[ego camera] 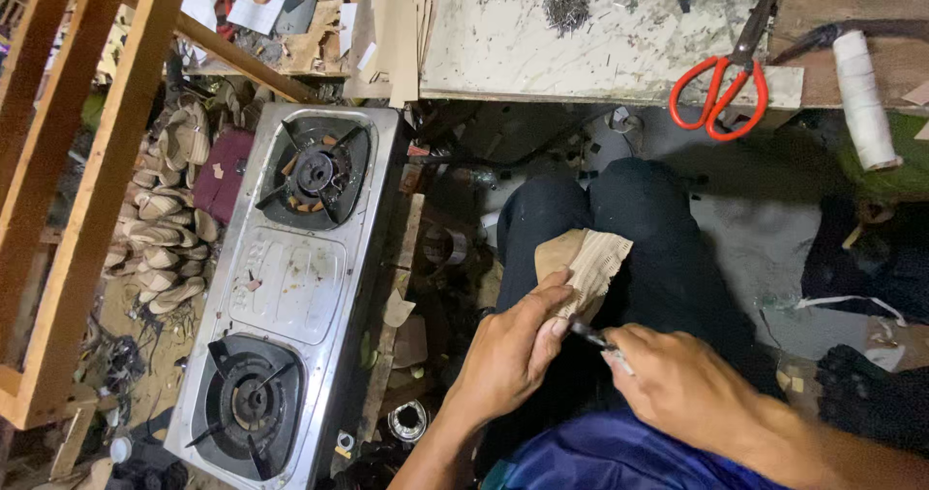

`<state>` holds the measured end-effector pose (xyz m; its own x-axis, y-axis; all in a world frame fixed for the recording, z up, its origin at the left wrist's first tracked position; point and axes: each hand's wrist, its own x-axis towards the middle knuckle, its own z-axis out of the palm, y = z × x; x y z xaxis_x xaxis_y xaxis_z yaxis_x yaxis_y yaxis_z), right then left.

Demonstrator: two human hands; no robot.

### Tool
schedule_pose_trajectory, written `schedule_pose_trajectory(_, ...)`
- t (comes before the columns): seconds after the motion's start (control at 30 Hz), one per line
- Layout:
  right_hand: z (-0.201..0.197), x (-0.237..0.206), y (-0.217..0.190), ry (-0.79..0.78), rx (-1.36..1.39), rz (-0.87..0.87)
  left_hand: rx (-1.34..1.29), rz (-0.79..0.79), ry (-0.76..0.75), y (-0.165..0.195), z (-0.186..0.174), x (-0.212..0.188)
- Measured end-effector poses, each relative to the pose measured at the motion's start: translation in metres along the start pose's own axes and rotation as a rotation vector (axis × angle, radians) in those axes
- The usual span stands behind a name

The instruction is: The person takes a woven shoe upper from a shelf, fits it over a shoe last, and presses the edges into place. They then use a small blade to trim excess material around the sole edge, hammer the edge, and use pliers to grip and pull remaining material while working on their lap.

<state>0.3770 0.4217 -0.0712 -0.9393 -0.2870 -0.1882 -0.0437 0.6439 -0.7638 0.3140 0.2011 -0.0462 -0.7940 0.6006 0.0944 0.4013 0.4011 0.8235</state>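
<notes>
The left hand (pixel 513 340) pinches a tan, ribbed piece of material (pixel 585 263) over the person's dark-trousered knees (pixel 619 219), thumb and fingers closed on its lower edge; part of the piece is hidden behind those fingers. The right hand (pixel 677 379) is curled around a small dark-bladed tool (pixel 592 335) whose tip meets the material just beside the left thumb; the handle is buried in the fist, so what kind of tool it is cannot be told. Both forearms are cut off at the bottom edge. On the stained workbench (pixel 542 35) above, red-handled scissors (pixel 721 79) lie near its right edge, a white roll (pixel 861 98) just beyond. A two-burner gas stove (pixel 290 277) sits on the floor to the left, beside a heap of sandal soles (pixel 169 229) half hidden behind a wooden frame (pixel 92 190)
</notes>
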Motion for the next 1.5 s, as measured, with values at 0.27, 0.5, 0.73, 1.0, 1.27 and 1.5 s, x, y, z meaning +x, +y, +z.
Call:
schedule_pose_trajectory(0.27, 0.019, 0.002, 0.001, -0.145, 0.17, 0.305, -0.007, -0.004, 0.002, -0.007, -0.006, -0.002)
schedule_pose_trajectory(0.5, 0.023, 0.006, 0.026, -0.372, 1.084, 0.547, -0.033, -0.032, 0.015, -0.011, 0.001, -0.008)
schedule_pose_trajectory(0.73, 0.006, 0.009, 0.019, -0.433, 0.739, 0.646, -0.005, -0.033, -0.015, -0.011, 0.003, -0.005)
schedule_pose_trajectory(1.0, 0.008, 0.021, 0.019, -0.149, 0.337, 0.093, -0.043, -0.015, -0.009, -0.022, -0.002, 0.005)
schedule_pose_trajectory(1.27, 0.014, 0.028, 0.019, -0.047, 0.246, 0.076, -0.044, -0.075, -0.058, -0.026, -0.006, 0.015)
schedule_pose_trajectory(1.5, 0.034, 0.022, 0.039, -0.38, 0.693, 0.493, -0.087, -0.125, -0.035, -0.033, -0.003, 0.014)
